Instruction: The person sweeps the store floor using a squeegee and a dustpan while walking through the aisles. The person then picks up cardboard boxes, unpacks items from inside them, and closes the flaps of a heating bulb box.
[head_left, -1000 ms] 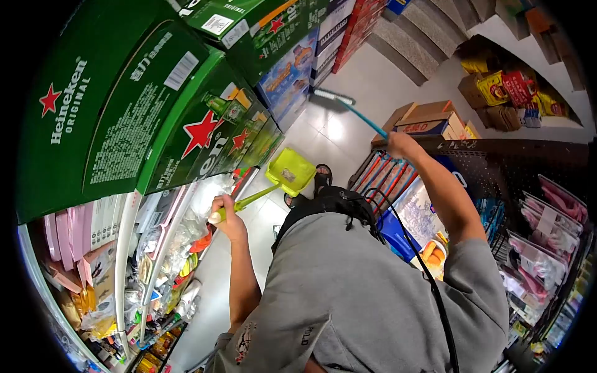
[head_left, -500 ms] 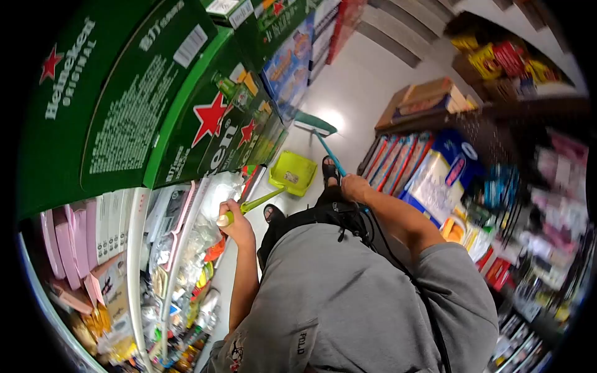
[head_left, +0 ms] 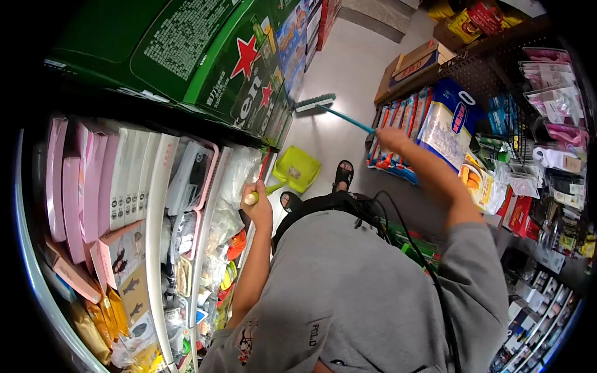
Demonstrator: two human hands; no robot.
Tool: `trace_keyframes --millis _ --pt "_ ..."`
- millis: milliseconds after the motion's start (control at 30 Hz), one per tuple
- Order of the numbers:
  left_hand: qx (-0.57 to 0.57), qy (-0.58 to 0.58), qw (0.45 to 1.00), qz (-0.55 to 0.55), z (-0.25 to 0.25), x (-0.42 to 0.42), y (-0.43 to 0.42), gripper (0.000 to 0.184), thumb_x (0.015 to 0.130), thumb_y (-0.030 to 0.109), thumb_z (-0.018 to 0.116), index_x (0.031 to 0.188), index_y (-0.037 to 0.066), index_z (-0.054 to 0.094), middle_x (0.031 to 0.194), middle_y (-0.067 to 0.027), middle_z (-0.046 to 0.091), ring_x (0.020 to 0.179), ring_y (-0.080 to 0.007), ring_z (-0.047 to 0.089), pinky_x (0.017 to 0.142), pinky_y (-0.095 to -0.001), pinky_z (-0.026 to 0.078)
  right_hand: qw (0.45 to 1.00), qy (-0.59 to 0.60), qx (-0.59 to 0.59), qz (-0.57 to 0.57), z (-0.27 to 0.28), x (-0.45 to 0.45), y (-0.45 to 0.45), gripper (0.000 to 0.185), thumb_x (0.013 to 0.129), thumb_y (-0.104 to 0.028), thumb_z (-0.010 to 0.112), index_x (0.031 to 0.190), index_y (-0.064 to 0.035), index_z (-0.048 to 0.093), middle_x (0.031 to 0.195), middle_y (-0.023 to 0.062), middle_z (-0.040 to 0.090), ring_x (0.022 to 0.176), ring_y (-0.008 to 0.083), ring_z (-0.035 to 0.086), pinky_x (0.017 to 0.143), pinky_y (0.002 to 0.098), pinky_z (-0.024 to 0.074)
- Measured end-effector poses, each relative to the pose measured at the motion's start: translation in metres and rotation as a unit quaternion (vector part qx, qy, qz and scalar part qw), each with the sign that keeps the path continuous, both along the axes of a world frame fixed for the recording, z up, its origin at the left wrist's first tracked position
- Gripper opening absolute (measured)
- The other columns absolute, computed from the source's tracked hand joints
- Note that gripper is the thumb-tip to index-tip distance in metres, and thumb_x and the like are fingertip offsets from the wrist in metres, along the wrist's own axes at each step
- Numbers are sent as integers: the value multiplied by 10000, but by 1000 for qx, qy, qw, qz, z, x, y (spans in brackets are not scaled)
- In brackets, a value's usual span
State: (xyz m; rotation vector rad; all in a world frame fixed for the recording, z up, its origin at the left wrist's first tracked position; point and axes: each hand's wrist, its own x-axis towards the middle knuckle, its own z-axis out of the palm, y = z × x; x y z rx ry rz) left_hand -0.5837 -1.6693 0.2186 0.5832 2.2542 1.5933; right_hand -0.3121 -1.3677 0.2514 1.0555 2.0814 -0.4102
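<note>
My left hand (head_left: 257,204) is wrapped round the handle of a yellow-green dustpan (head_left: 297,168). The dustpan's pan rests on the floor in front of my sandalled feet, with a little dirt in it, as far as I can make out. In my right hand (head_left: 392,140) is the blue stick of a broom (head_left: 348,118), held slantwise across the aisle. Its green-bristled head (head_left: 316,103) is on the floor beyond the dustpan, close to the stacked boxes on the left and apart from the pan.
Green beer cartons (head_left: 249,81) are stacked at the left, above shelves of packaged goods (head_left: 118,180). On the right stand rice bags (head_left: 446,121), cardboard boxes (head_left: 416,65) and hanging packets (head_left: 553,112). A grey step (head_left: 373,18) rises at the far end. A black cable hangs beside my right side.
The broom's stick has swung flatter as my right hand moved right and up, away from my body. The broom head has turned slightly. My left hand keeps hold of the dustpan.
</note>
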Motion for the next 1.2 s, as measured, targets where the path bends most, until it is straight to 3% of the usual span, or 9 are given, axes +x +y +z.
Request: trace_keyframes --millis 167,233,333,467,600,700,767,967,1200 --pt "40 -23 996 -81 12 22 -10 84 847 80 645 874 26 587 900 -42 590 827 -131 535 758 -262 432 999 -9 -34 24 -73 11 -61 373 754 -100 618 1110 -2 562 1003 169 657 947 323 642 757 441 531" --pt "17 -82 990 -110 3 23 -16 270 827 102 676 1075 19 606 1014 -52 616 928 -133 549 839 -264 429 999 38 26 -21 -101 56 -63 346 767 -117 600 1100 -25 577 989 168 659 931 319 647 759 442 530" --pt "-45 -119 978 -162 0 21 -25 215 856 172 653 989 4 650 935 -54 637 861 -125 565 783 -253 440 998 -44 -43 27 -12 86 -30 325 776 -105 569 1098 -62 595 967 167 661 918 322 648 751 444 526" --pt "-115 -132 964 -201 -6 9 -37 224 874 207 631 940 -4 665 917 -67 650 848 -127 576 778 -254 448 998 36 12 -48 27 124 26 269 760 -78 572 1020 -50 639 960 183 657 888 343 649 748 420 532" --pt "-103 -152 966 -184 -3 13 -24 235 895 217 603 925 -7 665 934 -80 655 894 -140 580 828 -269 442 988 57 29 -143 2 109 92 264 760 -104 538 977 -4 650 1049 210 636 952 357 627 798 437 510" --pt "-123 -151 961 -198 9 21 -14 229 922 204 555 985 5 648 997 -80 644 944 -155 566 871 -286 425 979 147 81 -118 -91 95 155 275 792 -165 494 945 10 640 953 252 640 904 399 624 799 465 498" --pt "-150 -168 954 -198 8 22 -15 242 926 206 545 1041 10 629 1040 -78 633 969 -158 557 881 -293 420 910 200 97 -350 -99 66 185 323 805 -180 483 1012 23 626 1014 271 624 978 403 605 864 454 479" --pt "-213 -161 953 -145 9 39 -27 288 923 272 542 1056 22 599 1091 -95 602 990 -174 531 907 -336 410 850 211 86 -475 -107 30 281 361 803 -177 524 1090 24 612 1161 256 582 1115 384 549 939 430 446" --pt "-209 -203 951 -105 33 63 -12 279 930 290 534 962 13 532 1075 -111 584 890 -175 542 819 -325 460 857 221 95 -456 -141 44 368 389 786 -186 546 1106 29 599 1155 251 589 1115 378 553 938 424 443"
